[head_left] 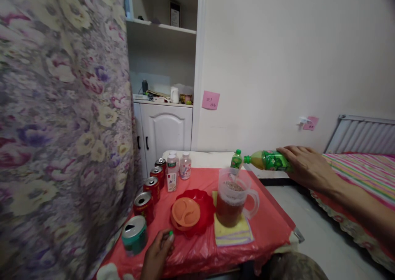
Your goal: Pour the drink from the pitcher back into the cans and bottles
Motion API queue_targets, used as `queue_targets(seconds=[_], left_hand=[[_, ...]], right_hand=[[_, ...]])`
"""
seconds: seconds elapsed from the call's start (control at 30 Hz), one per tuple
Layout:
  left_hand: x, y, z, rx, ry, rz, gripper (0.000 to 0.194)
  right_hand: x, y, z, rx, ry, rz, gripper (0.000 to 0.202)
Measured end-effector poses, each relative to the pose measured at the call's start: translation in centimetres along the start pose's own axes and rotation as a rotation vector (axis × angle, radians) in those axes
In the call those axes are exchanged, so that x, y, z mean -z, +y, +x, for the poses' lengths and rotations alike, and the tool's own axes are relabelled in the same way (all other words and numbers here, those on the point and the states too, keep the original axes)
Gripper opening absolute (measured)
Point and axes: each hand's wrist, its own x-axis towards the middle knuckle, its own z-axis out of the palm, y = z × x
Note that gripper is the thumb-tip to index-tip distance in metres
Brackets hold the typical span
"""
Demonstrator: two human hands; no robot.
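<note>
My right hand [304,165] is wrapped round a green-labelled bottle [273,160], held sideways with its open mouth to the left, just above the rim of a clear handled pitcher [230,206]. Brown, foamy liquid fills much of the pitcher, which stands on a folded yellow cloth [233,234]. Liquid seems to fall from the bottle's mouth into it. Near the front edge, my left hand [159,251] pinches a small green cap [171,233]. Left of the pitcher, an orange divided dish [186,212] rests on a red scalloped plate [205,210].
Several red cans [144,206] and a teal can [134,234] line the table's left side. Clear bottles [185,166] and a small carton [171,181] stand at the back left. Another green bottle [236,160] is behind the pitcher. A floral curtain [64,107] hangs left; a bed [364,177] is right.
</note>
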Motion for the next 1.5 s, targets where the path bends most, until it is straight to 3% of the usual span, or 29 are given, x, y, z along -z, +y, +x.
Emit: queue_targets(seconds=[1.2, 1.5], left_hand=[[-0.4, 1.5, -0.6, 0.01, 0.001, 0.013, 0.046], [-0.2, 0.8, -0.4, 0.013, 0.007, 0.005, 0.045]], right_hand=[[1.2, 0.6, 1.0, 0.11, 0.087, -0.036, 0.052], [1.0, 0.8, 1.3, 0.114, 0.085, -0.049, 0.055]])
